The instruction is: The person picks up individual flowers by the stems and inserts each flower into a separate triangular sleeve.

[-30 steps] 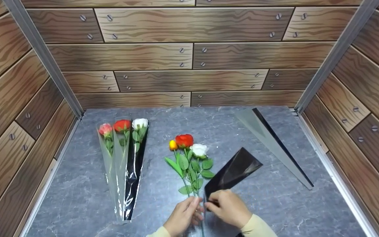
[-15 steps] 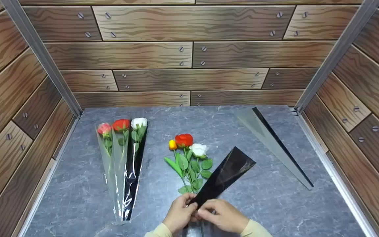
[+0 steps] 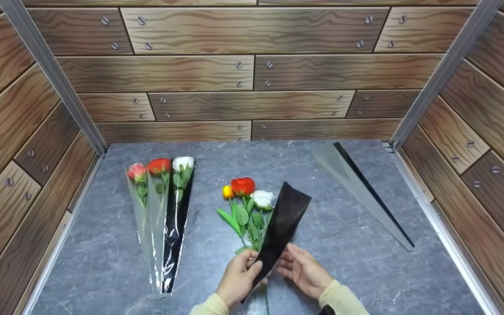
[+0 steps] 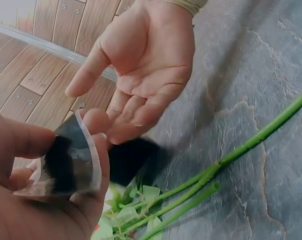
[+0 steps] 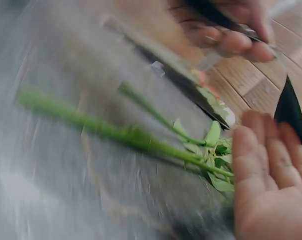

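Observation:
My left hand [image 3: 239,276] pinches the narrow lower end of a black flower sleeve [image 3: 281,221] between thumb and fingers. In the left wrist view, the clear-edged end of the sleeve [image 4: 73,160] shows in that grip. My right hand [image 3: 305,272] lies palm up, fingers extended, at the right side of the sleeve; in the right wrist view its fingers [image 5: 278,150] overlap the black film. Under the sleeve on the table lie loose artificial flowers: a red rose [image 3: 243,186], a white rose [image 3: 262,199] and a yellow-orange tulip [image 3: 228,191]. Their green stems [image 4: 205,175] point toward me.
At the left lie three wrapped flowers: a pink one [image 3: 138,171], a red one [image 3: 159,165] and a white one [image 3: 183,163] in a black sleeve. Flat clear-and-black sleeves [image 3: 361,192] lie at the right. Wood-patterned walls [image 3: 190,74] enclose the grey marbled table [image 3: 103,245].
The black sleeve has passed from my right hand to my left, swung left and become more upright over the flower stems. My right hand has let go and turned palm up.

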`<state>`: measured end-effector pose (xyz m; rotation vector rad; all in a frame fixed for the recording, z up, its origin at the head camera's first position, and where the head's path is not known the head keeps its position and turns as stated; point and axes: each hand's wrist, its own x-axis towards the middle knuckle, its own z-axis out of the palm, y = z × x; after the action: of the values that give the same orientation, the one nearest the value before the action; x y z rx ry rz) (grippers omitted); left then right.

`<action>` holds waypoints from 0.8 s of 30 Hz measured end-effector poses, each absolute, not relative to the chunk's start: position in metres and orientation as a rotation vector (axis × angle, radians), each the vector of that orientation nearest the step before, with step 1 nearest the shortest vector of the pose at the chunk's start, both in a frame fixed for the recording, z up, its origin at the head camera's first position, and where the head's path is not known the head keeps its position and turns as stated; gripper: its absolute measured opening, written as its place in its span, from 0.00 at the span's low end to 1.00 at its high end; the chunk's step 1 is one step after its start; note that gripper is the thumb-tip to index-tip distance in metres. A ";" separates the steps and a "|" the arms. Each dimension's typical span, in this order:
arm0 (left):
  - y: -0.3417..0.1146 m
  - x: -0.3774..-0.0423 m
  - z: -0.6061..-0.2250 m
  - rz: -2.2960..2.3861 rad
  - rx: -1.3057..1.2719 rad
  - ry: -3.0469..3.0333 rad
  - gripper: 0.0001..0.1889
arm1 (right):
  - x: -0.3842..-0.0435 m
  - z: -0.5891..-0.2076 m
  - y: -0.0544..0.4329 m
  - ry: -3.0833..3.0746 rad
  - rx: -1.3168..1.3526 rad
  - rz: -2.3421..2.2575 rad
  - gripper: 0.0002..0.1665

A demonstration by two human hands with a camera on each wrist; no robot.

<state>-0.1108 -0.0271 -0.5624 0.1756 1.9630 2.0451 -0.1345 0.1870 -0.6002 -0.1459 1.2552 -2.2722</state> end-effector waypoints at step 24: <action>-0.103 -0.110 -0.581 1.202 0.603 2.761 0.06 | -0.154 -0.591 0.254 0.918 0.243 -2.758 0.13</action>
<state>-0.1103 -0.1035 -0.5810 0.6025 2.7613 1.2016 -0.1544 0.2536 -0.5913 0.2425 0.9178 -2.7583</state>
